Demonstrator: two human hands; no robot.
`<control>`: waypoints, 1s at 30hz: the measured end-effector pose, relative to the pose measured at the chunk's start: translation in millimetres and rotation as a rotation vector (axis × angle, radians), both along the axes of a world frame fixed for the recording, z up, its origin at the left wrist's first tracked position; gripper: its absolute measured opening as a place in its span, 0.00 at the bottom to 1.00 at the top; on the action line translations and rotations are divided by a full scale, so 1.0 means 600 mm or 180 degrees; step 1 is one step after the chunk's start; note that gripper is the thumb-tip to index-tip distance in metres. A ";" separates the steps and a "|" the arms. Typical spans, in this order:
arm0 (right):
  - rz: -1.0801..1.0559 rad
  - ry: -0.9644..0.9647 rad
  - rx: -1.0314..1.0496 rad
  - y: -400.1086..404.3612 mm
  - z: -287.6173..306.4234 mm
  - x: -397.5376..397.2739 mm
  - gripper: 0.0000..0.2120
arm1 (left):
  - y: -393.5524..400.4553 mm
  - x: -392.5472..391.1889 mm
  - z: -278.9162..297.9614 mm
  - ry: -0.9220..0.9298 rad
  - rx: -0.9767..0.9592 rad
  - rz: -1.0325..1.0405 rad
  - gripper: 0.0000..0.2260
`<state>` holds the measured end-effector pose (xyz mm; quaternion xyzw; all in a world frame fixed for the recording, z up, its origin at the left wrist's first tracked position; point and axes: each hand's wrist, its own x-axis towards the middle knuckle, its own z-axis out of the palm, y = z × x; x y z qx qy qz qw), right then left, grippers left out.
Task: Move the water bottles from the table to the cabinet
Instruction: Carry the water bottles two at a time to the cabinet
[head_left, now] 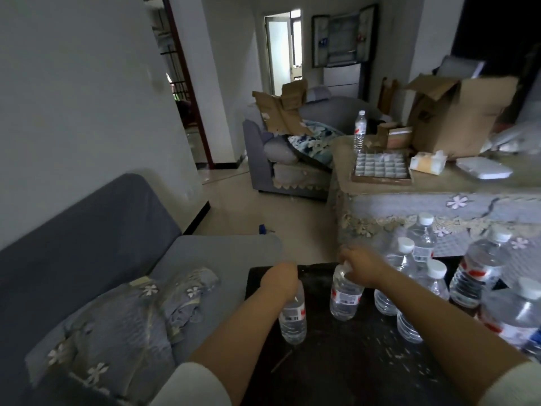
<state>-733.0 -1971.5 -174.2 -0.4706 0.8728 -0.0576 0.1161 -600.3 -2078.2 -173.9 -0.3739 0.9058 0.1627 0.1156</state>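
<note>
Two water bottles are being held by their tops over the near-left part of a dark surface point(322, 361). The left bottle point(292, 317) is hanging from the left hand point(279, 281), whose fingers are curling round its neck and hiding the cap. The right bottle point(345, 297) is sitting just beside it, tilting slightly, with the right hand point(363, 266) gripping it at the cap — whether its base is touching the surface or lifting off it, I cannot tell.

To the right, a cluster of more bottles point(421, 276) is standing upright on the same dark surface, white caps up, red-and-white labels showing; the nearest one point(518, 315) is filling the right edge of the view.

Beyond them a table with a floral cloth point(439, 186) is carrying a single upright bottle point(360, 130), a tray of small white packets point(380, 168), a tissue pack point(427, 162), a white lidded box point(483, 171) and an open cardboard box point(456, 112).

On the left a grey sofa point(87, 230) is holding a crumpled flowered cloth point(131, 312). Farther back another sofa point(281, 159) is piled with flattened cardboard point(281, 112) and a blue patterned cushion — behind it, a doorway point(278, 48) is letting in light.
</note>
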 end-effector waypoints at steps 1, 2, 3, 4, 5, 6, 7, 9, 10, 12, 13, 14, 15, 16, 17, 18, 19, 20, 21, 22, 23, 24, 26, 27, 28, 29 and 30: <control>-0.0008 -0.0012 0.0069 0.002 0.000 0.009 0.17 | -0.003 0.003 0.000 0.0010 -0.0003 -0.0034 0.14; -0.0052 -0.0037 0.0132 0.008 0.002 0.021 0.17 | -0.007 0.006 0.001 0.0050 0.0003 -0.0063 0.14; -0.0083 -0.0062 0.0182 0.013 0.003 0.033 0.17 | -0.011 0.010 0.001 0.0102 0.0020 -0.0081 0.14; -0.0126 -0.0094 0.0199 0.019 0.003 0.045 0.16 | -0.013 0.014 0.001 0.0144 0.0036 -0.0108 0.14; -0.0200 -0.0123 0.0192 0.029 0.004 0.056 0.16 | -0.013 0.018 0.002 0.0175 0.0049 -0.0165 0.14; -0.0302 -0.0165 0.0182 0.039 0.007 0.067 0.16 | -0.012 0.021 0.004 0.0184 0.0062 -0.0247 0.14; -0.0388 -0.0207 0.0152 0.048 0.010 0.074 0.15 | -0.011 0.024 0.006 0.0163 0.0065 -0.0343 0.15; -0.0644 -0.0307 0.0094 0.069 0.022 0.091 0.15 | -0.002 0.030 0.018 0.0093 0.0072 -0.0603 0.16; -0.0795 -0.0353 0.0056 0.078 0.029 0.097 0.15 | 0.003 0.031 0.027 0.0061 0.0049 -0.0731 0.15; -0.1176 -0.0474 0.0002 0.103 0.044 0.114 0.16 | 0.020 0.030 0.048 0.0007 -0.0038 -0.1005 0.14; -0.1342 -0.0495 -0.0005 0.113 0.052 0.121 0.17 | 0.030 0.030 0.060 -0.0006 -0.0063 -0.1094 0.13; -0.1512 -0.0508 -0.0015 0.127 0.061 0.129 0.18 | 0.044 0.030 0.075 -0.0008 -0.0047 -0.1165 0.11; -0.1671 -0.0546 -0.0039 0.144 0.071 0.136 0.18 | 0.061 0.030 0.089 0.0036 -0.0019 -0.1224 0.09; -0.1793 -0.0585 -0.0060 0.159 0.083 0.142 0.17 | 0.079 0.029 0.102 0.0096 0.0004 -0.1261 0.08; -0.1889 -0.0614 -0.0064 0.175 0.096 0.147 0.16 | 0.097 0.028 0.115 0.0182 0.0007 -0.1309 0.10; -0.1980 -0.0634 -0.0084 0.198 0.110 0.153 0.16 | 0.119 0.026 0.127 0.0258 -0.0008 -0.1384 0.11; -0.2049 -0.0662 -0.0091 0.222 0.125 0.158 0.16 | 0.140 0.023 0.138 0.0332 -0.0009 -0.1474 0.12; -0.2119 -0.0683 -0.0089 0.249 0.139 0.165 0.16 | 0.164 0.020 0.147 0.0373 0.0023 -0.1579 0.12; -0.2183 -0.0690 -0.0070 0.276 0.151 0.170 0.17 | 0.188 0.017 0.157 0.0406 0.0079 -0.1692 0.11; -0.2239 -0.0699 -0.0046 0.302 0.162 0.177 0.18 | 0.211 0.013 0.165 0.0424 0.0132 -0.1790 0.10; -0.2291 -0.0692 -0.0004 0.332 0.173 0.186 0.19 | 0.238 0.010 0.173 0.0425 0.0155 -0.1899 0.10; -0.2376 -0.0675 0.0009 0.363 0.184 0.197 0.19 | 0.268 0.006 0.181 0.0432 0.0148 -0.2027 0.12; -0.2539 -0.0597 -0.0077 0.412 0.200 0.208 0.19 | 0.319 -0.001 0.197 0.0523 0.0102 -0.2289 0.16; -0.2662 -0.0588 -0.0152 0.442 0.210 0.216 0.18 | 0.350 -0.006 0.203 0.0583 0.0087 -0.2454 0.17; -0.2797 -0.0552 -0.0235 0.470 0.219 0.226 0.18 | 0.381 -0.010 0.208 0.0643 0.0074 -0.2606 0.18; -0.2933 -0.0467 -0.0288 0.499 0.224 0.235 0.16 | 0.412 -0.013 0.213 0.0682 0.0071 -0.2742 0.18; -0.3079 -0.0385 -0.0341 0.532 0.228 0.245 0.14 | 0.446 -0.014 0.217 0.0706 0.0109 -0.2861 0.17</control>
